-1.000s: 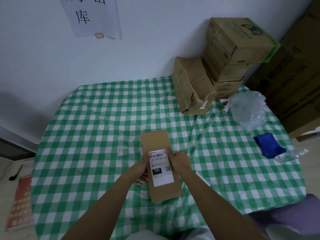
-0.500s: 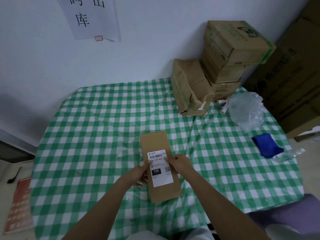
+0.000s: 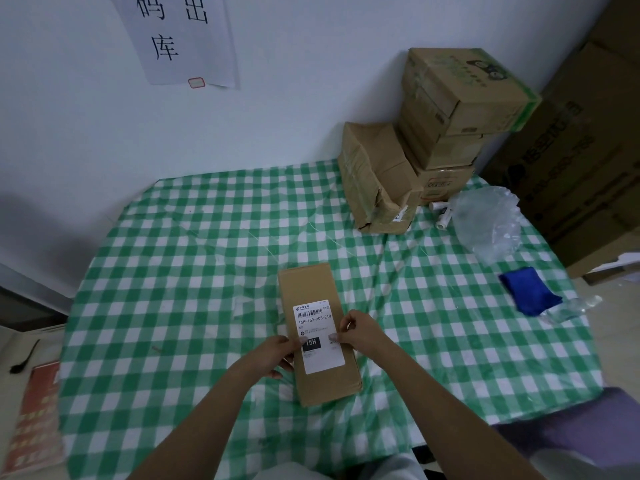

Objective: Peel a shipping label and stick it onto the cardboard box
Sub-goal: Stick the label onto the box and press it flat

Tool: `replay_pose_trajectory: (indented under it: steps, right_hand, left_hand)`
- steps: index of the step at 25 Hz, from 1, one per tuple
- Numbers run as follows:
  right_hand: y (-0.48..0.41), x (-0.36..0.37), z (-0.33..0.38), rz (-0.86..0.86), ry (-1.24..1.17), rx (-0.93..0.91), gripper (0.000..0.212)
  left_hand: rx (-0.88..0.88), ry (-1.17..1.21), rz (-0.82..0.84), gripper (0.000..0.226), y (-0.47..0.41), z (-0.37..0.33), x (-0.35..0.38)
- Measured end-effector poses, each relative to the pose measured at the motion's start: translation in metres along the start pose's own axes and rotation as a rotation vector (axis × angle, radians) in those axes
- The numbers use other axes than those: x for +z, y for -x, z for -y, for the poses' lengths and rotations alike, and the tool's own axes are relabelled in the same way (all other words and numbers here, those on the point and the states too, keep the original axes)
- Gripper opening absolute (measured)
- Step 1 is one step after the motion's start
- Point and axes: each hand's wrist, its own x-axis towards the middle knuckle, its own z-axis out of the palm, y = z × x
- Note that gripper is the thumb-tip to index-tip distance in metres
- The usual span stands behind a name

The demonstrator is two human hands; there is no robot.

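Observation:
A long, flat cardboard box [image 3: 307, 284] lies lengthwise on the green checked tablecloth [image 3: 173, 271] in front of me. A white shipping label [image 3: 316, 318] with a barcode and a black "15H" block lies flat on the box's near half. My left hand [image 3: 273, 355] is at the box's left side, its thumb on the label's left edge and its fingers against the box's side. My right hand [image 3: 360, 332] rests over the box's right edge with curled fingers, its thumb tip pressing the label's right edge.
Stacked cartons [image 3: 450, 109] and a leaning box [image 3: 374, 174] stand at the back right. Beside them lie white pipe fittings [image 3: 445, 216], a clear plastic bag [image 3: 488, 220] and a blue cloth [image 3: 528, 294]. Large cartons [image 3: 588, 161] stand to the right, a red booklet [image 3: 34, 410] on the floor to the left.
The label went from held by its top corners above the box to lying flat on it. Both thumbs slid down from the label's top to its middle.

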Motion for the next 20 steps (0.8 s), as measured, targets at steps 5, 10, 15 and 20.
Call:
replay_pose_trajectory:
  steps: [5, 10, 15, 20]
  right_hand:
    - [0.008, -0.008, -0.011, 0.103, -0.098, -0.052, 0.032]
    - [0.017, -0.015, -0.019, 0.252, -0.077, -0.052, 0.038]
    - [0.021, -0.019, -0.019, 0.329, -0.03, -0.032, 0.049]
    - [0.026, -0.02, -0.012, 0.331, 0.011, -0.032, 0.054]
  left_hand:
    - [0.021, 0.001, -0.002, 0.031, 0.003, 0.003, 0.003]
    - [0.072, -0.005, -0.035, 0.039, 0.002, 0.013, 0.003]
    - [0.116, 0.003, -0.031, 0.047, 0.004, 0.019, 0.004]
    - [0.131, -0.018, -0.071, 0.047, 0.003, 0.02, 0.008]
